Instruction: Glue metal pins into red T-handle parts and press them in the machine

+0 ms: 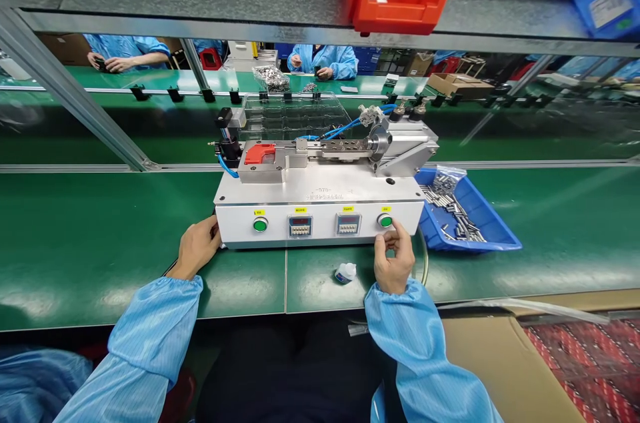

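Note:
A white bench machine (320, 216) with a metal fixture on top stands in front of me. My left hand (197, 246) is against its left side, low down, and its fingertips are hidden behind the edge. My right hand (395, 263) is at the front panel, index finger stretched up to the right green button (385, 221), thumb apart from it, holding nothing. Another green button (260, 225) and two small counter displays (301, 226) sit further left on the panel. A red piece (259, 153) lies in the fixture's left end, and an air cylinder (403, 146) is at its right.
A blue bin (493, 229) of metal pins stands right of the machine. A small white bottle (345, 273) lies before it. Overhead, a shelf carries a red bin (400, 16). Clear trays (295, 116) stand behind. Co-workers in blue sleeves (345, 63) work across the bench.

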{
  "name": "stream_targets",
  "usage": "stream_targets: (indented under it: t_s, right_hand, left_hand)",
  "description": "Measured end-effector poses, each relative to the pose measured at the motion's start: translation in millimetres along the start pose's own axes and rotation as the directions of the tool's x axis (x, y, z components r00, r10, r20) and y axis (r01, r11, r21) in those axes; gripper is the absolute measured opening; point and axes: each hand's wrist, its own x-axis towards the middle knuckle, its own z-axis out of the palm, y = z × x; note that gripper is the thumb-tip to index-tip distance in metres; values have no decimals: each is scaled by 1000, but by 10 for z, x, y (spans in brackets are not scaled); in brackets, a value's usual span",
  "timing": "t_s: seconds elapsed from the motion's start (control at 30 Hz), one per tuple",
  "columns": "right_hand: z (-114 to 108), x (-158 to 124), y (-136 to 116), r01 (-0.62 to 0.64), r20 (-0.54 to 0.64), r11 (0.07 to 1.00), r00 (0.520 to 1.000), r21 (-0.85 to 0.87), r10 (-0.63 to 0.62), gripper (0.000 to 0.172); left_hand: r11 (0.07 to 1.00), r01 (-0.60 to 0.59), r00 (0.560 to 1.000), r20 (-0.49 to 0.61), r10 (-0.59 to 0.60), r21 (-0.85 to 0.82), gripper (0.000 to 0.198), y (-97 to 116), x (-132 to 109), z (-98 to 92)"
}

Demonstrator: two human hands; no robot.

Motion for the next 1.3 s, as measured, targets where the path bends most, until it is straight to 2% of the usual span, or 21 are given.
stream_targets:
  t_s: [0.5,0.77,0.87,0.93,1.0,1.07,1.1,1.17,1.23,1.3]
  right_hand:
    - [-12,14,6,0,0,1000,1000,-2,0,40]
    - [-14,26,-4,12,2,1000,1000,-10,-12,37]
    - [-8,32,6,32,-16,999,999,0,-32,37]
    - [-1,33,19,51,-33,999,998,13,-50,36]
    - [7,34,32,57,-36,998,998,27,-56,36]
    - [14,39,41,54,-30,998,998,39,-53,36]
    - [17,42,42,55,-30,997,998,47,-53,35]
    - [16,50,35,70,-44,995,997,65,-67,33]
    - [3,49,14,84,-54,992,995,95,-79,31]
    - [-20,30,-11,89,-41,989,996,117,-84,32]
  left_hand:
    - [999,0,1000,-5,0,-47,22,-26,18,28]
    - [989,23,996,-80,-34,-144,22,25,16,0]
    - [971,53,969,-223,-106,-231,28,102,-16,-91]
    - [949,13,911,-387,-141,-316,30,208,-45,-226]
    - [934,-111,848,-523,-90,-341,29,369,-48,-420]
    - [931,-249,824,-563,59,-267,29,579,15,-646]
    - [930,-300,826,-545,142,-213,29,695,81,-758]
    - [935,-345,861,-424,281,-81,28,930,277,-960]
    - [939,-341,905,-253,342,49,27,1156,513,-1115]
    - [938,-330,928,-149,343,106,25,1371,723,-1225]
